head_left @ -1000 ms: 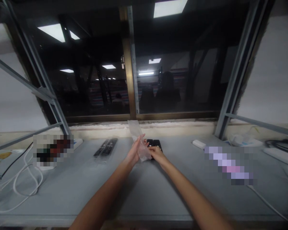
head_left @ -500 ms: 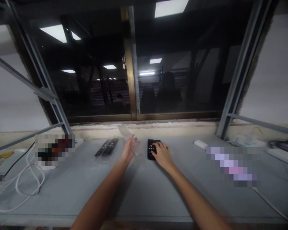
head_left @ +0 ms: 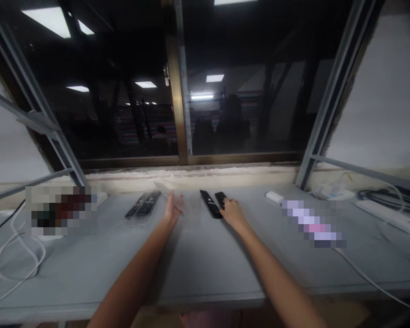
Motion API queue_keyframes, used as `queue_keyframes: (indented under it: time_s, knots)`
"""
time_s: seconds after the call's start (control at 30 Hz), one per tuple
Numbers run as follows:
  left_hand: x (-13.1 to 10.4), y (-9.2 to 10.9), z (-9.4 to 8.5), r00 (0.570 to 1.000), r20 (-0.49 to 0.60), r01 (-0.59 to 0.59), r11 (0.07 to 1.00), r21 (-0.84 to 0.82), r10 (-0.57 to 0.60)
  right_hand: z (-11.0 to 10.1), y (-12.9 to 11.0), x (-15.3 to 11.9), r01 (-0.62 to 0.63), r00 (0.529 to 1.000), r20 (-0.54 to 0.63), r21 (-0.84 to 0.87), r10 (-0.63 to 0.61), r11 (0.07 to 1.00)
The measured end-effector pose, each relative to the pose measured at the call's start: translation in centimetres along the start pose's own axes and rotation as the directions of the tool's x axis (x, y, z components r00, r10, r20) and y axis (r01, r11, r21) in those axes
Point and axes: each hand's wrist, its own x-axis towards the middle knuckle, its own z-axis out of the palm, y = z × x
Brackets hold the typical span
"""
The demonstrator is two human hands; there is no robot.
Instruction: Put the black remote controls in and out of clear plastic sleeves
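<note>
A clear plastic sleeve [head_left: 182, 205] is in my left hand [head_left: 172, 209], pinched between the fingers, its top end pointing up and left. My right hand [head_left: 233, 212] is closed round the lower part of a black remote [head_left: 221, 197] at the middle of the grey table. Just left of that one, a second black remote [head_left: 210, 205] lies tilted on the tabletop, close to my right fingertips. Two more dark remotes [head_left: 148, 203] lie side by side in clear plastic, left of my left hand.
White cables [head_left: 20, 269] and a blurred-out item lie on the table [head_left: 191, 282] at left. At right are a white adapter [head_left: 274, 197], a blurred purple item, a power strip [head_left: 389, 216] and coiled black cable. Metal posts flank a dark window.
The two middle remotes, together before, are now apart, with my right hand on the right one. The left one is tilted more. The view has shifted somewhat.
</note>
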Motion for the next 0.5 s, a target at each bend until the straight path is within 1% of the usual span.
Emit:
queue_keyframes:
  time_s: [0.07,0.1,0.13,0.17,0.2,0.23,0.27,0.3,0.33,0.37,0.4,0.43,0.5]
  knots:
    - [0.0,0.1,0.0,1.0,-0.017,-0.018,1.0,-0.019,0.018,-0.7,0.3,0.3,-0.013,1.0,-0.015,0.136,0.015,0.991]
    - [0.1,0.1,0.0,0.999,-0.029,-0.032,0.999,-0.026,0.031,-1.2,0.4,0.6,-0.024,0.999,-0.017,0.252,0.03,0.967]
    - [0.1,0.2,0.0,0.998,-0.037,-0.045,0.998,-0.032,0.043,-1.6,0.6,0.8,-0.043,0.999,-0.012,0.396,0.052,0.917]
    - [0.1,0.3,0.0,0.998,-0.044,-0.056,0.998,-0.038,0.054,-2.1,0.7,0.9,-0.073,0.997,0.031,0.554,0.067,0.829]
    - [0.2,0.4,0.0,0.997,-0.044,-0.063,0.997,-0.045,0.061,-2.6,0.8,1.0,-0.107,0.993,0.113,0.698,0.038,0.708]
    - [0.2,0.5,-0.1,0.997,-0.046,-0.068,0.996,-0.053,0.066,-3.0,0.8,1.0,-0.134,0.977,0.204,0.801,-0.057,0.583]
    - [0.3,0.6,-0.1,0.997,-0.048,-0.072,0.995,-0.067,0.068,-3.5,0.9,0.9,-0.162,0.939,0.286,0.86,-0.193,0.485]
    - [0.3,0.8,-0.2,0.996,-0.048,-0.076,0.994,-0.084,0.072,-3.9,0.8,0.7,-0.182,0.877,0.341,0.888,-0.339,0.423]
    - [0.3,0.9,-0.2,0.996,-0.047,-0.082,0.991,-0.105,0.077,-4.3,0.8,0.5,-0.189,0.807,0.372,0.899,-0.46,0.396]
    - [0.3,1.1,-0.2,0.995,-0.048,-0.088,0.988,-0.127,0.082,-4.6,0.7,0.2,-0.187,0.745,0.39,0.901,-0.541,0.392]
    - [0.2,1.3,-0.2,0.995,-0.049,-0.095,0.984,-0.148,0.089,-4.9,0.6,-0.1,-0.179,0.702,0.402,0.898,-0.587,0.401]
    - [0.2,1.4,-0.2,0.994,-0.054,-0.105,0.981,-0.166,0.098,-5.2,0.4,-0.4,-0.168,0.676,0.411,0.894,-0.612,0.414]
    - [0.1,1.6,-0.1,0.991,-0.066,-0.124,0.975,-0.184,0.114,-5.5,0.1,-0.8,-0.146,0.645,0.431,0.88,-0.631,0.452]
